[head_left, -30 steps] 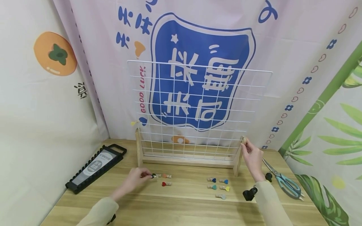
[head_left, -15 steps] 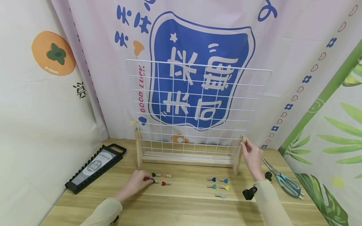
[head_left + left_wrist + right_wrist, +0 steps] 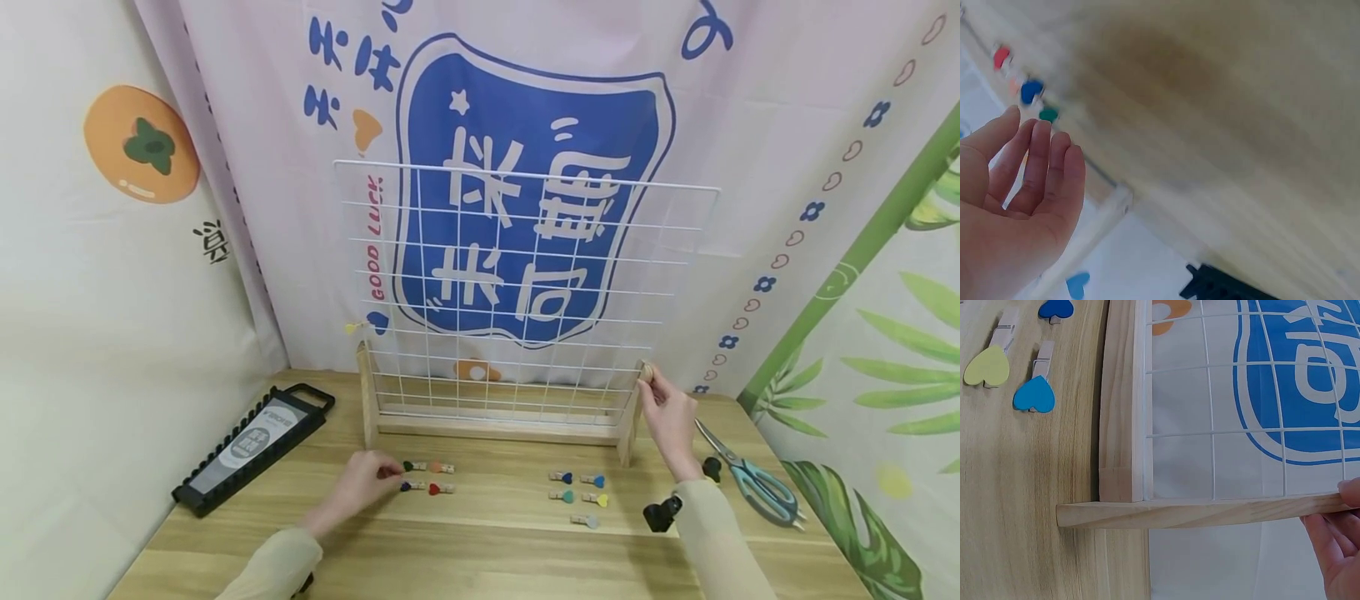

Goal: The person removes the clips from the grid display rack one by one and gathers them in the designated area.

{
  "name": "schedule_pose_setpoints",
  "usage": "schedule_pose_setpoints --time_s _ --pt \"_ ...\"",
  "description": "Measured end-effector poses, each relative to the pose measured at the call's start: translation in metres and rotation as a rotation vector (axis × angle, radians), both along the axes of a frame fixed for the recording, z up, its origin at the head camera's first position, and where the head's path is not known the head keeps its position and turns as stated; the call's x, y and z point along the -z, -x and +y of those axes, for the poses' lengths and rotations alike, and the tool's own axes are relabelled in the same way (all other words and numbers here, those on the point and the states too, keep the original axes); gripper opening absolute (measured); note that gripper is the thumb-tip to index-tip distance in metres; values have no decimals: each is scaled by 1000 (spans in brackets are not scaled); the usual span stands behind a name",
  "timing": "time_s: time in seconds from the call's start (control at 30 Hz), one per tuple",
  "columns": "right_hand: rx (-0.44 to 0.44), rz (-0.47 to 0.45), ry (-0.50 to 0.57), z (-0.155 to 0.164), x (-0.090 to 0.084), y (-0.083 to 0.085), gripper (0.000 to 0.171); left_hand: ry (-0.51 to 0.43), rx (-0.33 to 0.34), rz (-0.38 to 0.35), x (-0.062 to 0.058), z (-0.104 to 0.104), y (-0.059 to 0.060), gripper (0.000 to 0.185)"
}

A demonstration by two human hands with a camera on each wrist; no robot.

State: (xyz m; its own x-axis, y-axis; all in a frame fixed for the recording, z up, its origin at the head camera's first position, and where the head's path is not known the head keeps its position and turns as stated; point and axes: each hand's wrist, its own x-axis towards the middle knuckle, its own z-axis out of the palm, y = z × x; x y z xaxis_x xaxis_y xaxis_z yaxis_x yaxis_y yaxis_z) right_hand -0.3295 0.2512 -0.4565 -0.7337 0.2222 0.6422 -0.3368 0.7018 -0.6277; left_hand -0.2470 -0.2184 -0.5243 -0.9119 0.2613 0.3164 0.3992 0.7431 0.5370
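My left hand [image 3: 364, 483] hovers just left of a small group of heart-topped mini clothespins, its fingers loosely bent with nothing between them in the left wrist view. Nearest to it lie a dark blue heart clothespin [image 3: 412, 487] and a green one [image 3: 414, 467]. Beside these are an orange clothespin [image 3: 442, 468] and a red one [image 3: 441, 489]. With thumb and fingers, my right hand [image 3: 670, 417] pinches the upper end of the right upright of a wooden stand [image 3: 1210, 512]. A white wire grid [image 3: 525, 317] stands upright in that stand.
Several more heart clothespins, including a yellow one [image 3: 596, 500], lie at the right front of the stand. Scissors [image 3: 761, 487] and black clips [image 3: 662, 514] are on the right. A black rack [image 3: 255, 446] lies at left. A yellow clip [image 3: 354, 327] hangs on the grid's left edge.
My left hand has set the dark blue clothespin down below the green one, left of the red one, and let go of it. The right hand has stayed on the stand.
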Motion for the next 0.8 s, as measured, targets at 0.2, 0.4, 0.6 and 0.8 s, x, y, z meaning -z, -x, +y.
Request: schedule_pose_setpoints --time_s 0.2,0.4,0.6,0.8 --pt "-7 5 3 0 1 0 31 -90 -76 8 -41 -21 6 11" --pt "-9 5 5 0 0 -1 31 -102 -229 138 -90 -45 21 17" --pt "-8 -11 10 0 -1 -3 32 -159 -322 258 -123 -59 40 23" --pt "-9 -13 12 -1 -1 -2 33 -196 -374 238 -143 -58 53 32"
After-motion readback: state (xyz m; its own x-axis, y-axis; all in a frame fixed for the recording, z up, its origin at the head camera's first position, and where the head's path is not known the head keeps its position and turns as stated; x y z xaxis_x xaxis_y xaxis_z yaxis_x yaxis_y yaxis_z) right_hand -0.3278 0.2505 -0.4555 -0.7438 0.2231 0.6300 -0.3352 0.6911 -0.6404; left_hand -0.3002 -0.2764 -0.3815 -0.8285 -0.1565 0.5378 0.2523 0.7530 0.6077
